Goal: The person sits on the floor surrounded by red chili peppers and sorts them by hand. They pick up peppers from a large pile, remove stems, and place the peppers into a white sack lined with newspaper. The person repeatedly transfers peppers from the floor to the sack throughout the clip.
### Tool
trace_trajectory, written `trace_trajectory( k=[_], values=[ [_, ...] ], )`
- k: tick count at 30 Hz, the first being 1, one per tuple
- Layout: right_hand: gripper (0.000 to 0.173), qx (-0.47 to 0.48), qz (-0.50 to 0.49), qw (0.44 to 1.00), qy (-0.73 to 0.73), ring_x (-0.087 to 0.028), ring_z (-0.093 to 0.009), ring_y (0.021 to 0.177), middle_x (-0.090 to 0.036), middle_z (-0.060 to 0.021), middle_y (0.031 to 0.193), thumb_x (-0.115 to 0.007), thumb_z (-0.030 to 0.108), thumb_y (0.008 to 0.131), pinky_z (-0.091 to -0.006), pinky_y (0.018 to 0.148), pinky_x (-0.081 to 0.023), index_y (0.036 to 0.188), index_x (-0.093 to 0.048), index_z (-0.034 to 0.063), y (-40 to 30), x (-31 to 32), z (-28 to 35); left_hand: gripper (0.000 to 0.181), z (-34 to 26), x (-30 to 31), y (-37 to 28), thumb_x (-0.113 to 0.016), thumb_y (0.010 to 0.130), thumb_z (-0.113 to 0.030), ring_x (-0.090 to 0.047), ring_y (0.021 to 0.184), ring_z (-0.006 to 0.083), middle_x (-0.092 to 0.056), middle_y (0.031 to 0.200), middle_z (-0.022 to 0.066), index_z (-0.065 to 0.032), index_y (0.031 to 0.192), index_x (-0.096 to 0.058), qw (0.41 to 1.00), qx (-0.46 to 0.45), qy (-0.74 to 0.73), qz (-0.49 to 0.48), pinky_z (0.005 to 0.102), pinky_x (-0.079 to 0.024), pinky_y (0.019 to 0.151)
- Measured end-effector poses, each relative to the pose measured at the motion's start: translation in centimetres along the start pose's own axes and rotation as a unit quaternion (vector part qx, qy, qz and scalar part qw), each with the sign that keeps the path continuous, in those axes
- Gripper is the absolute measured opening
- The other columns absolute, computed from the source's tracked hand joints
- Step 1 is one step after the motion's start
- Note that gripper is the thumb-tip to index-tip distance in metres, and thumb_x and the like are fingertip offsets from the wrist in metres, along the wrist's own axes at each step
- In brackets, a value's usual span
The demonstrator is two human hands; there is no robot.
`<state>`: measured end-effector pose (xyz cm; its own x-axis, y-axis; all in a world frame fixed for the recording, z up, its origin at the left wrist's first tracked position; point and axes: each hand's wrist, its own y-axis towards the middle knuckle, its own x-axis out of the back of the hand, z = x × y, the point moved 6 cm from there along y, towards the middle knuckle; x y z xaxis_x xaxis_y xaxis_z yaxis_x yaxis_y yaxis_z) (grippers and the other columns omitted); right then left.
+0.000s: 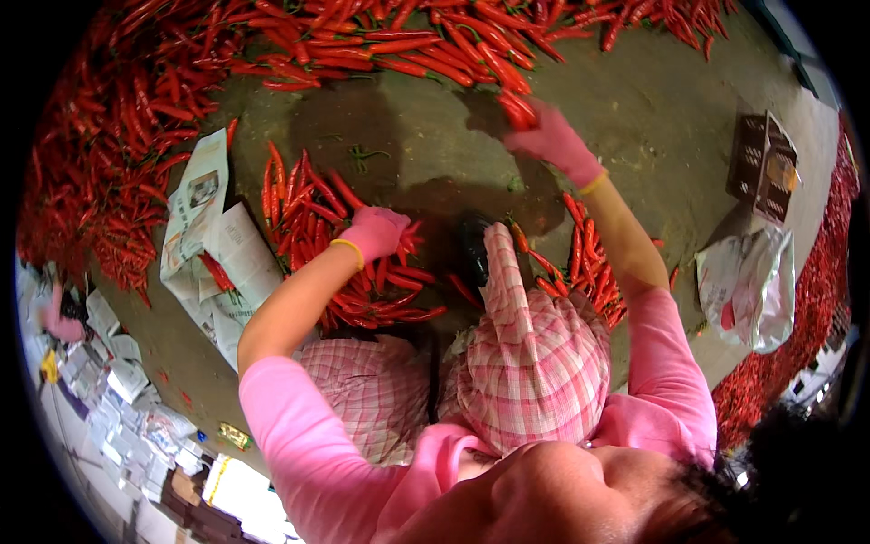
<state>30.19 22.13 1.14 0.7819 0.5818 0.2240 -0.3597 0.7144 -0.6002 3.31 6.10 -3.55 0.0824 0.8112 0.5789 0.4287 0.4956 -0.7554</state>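
My left hand (378,234), in a pink glove with a yellow cuff, is closed around some red chili peppers just above a loose heap of red chilies (309,234) on the floor. Farther out, my right hand (554,139), gloved alike, holds a small bunch of red chilies (518,111) at the near edge of a large chili pile (408,47). A smaller group of chilies (595,265) lies to the right of my knee. Sheets of newspaper (251,255) with a few chilies on them lie left of my left forearm.
More chilies (102,170) spread over the left side. At the right are a dark plastic crate (771,166) and a pale plastic bag (747,289). A dark shoe (476,248) shows beside my checked apron. Another person's pink sleeve (64,326) appears far left, near scattered papers.
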Motion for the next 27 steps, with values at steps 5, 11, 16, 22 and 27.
trace_trajectory(
  k=[5, 11, 16, 22, 27],
  values=[
    [0.071, 0.275, -0.134, 0.924, -0.23, -0.056, -0.037, 0.12, -0.058, -0.0208, 0.128, -0.077, 0.029, 0.067, -0.0411, 0.099, -0.047, 0.13, -0.056, 0.0035, 13.2, -8.4, 13.4, 0.041, 18.2, 10.9, -0.9, -0.068, 0.083, -0.033, -0.065, 0.1, 0.0396, -0.066, 0.114, 0.0191, -0.0078, 0.116, -0.064, 0.813, 0.267, -0.353, -0.377, 0.0451, -0.053, 0.086],
    [0.057, 0.187, -0.079, 0.868, -0.453, -0.044, -0.041, 0.13, -0.046, -0.0184, 0.141, -0.069, 0.021, 0.079, -0.0445, 0.106, -0.043, 0.133, -0.052, 0.0156, 19.4, -15.1, 13.3, 0.048, 23.3, 13.7, 7.6, -0.067, 0.079, -0.029, -0.024, 0.142, 0.0489, -0.028, 0.159, 0.0108, -0.0213, 0.126, -0.063, 0.818, 0.232, -0.205, -0.485, 0.0525, -0.035, 0.113],
    [0.06, 0.215, -0.026, 0.863, -0.456, -0.045, -0.038, 0.131, -0.048, -0.0168, 0.14, -0.072, 0.018, 0.076, -0.0442, 0.107, -0.042, 0.132, -0.052, 0.0155, 14.1, -11.5, 7.7, 0.047, 12.6, 9.6, 7.4, -0.074, 0.074, -0.034, -0.024, 0.139, 0.0531, -0.028, 0.157, 0.0112, -0.0153, 0.117, -0.068, 0.8, 0.127, -0.19, -0.555, 0.0629, -0.032, 0.11],
    [0.06, 0.189, -0.027, 0.884, -0.426, -0.042, -0.037, 0.135, -0.044, -0.0157, 0.146, -0.077, 0.021, 0.074, -0.0443, 0.106, -0.043, 0.13, -0.056, 0.0153, 10.4, -3.3, 2.0, 0.041, -0.3, 6.0, 5.1, -0.075, 0.075, -0.02, -0.034, 0.137, 0.0419, -0.036, 0.152, 0.014, -0.0111, 0.114, -0.067, 0.79, 0.047, -0.415, -0.449, 0.0573, -0.032, 0.11],
    [0.058, 0.238, -0.167, 0.834, -0.469, -0.045, -0.034, 0.131, -0.05, -0.0134, 0.14, -0.076, 0.02, 0.073, -0.0443, 0.103, -0.045, 0.128, -0.057, 0.0157, 6.3, -4.2, 6.1, 0.032, -1.6, -7.6, 0.8, -0.061, 0.087, 0.003, -0.065, 0.092, 0.0189, -0.065, 0.11, 0.0085, -0.0022, 0.118, -0.058, 0.414, 0.139, -0.813, -0.386, 0.0308, -0.053, 0.082]
  ],
)
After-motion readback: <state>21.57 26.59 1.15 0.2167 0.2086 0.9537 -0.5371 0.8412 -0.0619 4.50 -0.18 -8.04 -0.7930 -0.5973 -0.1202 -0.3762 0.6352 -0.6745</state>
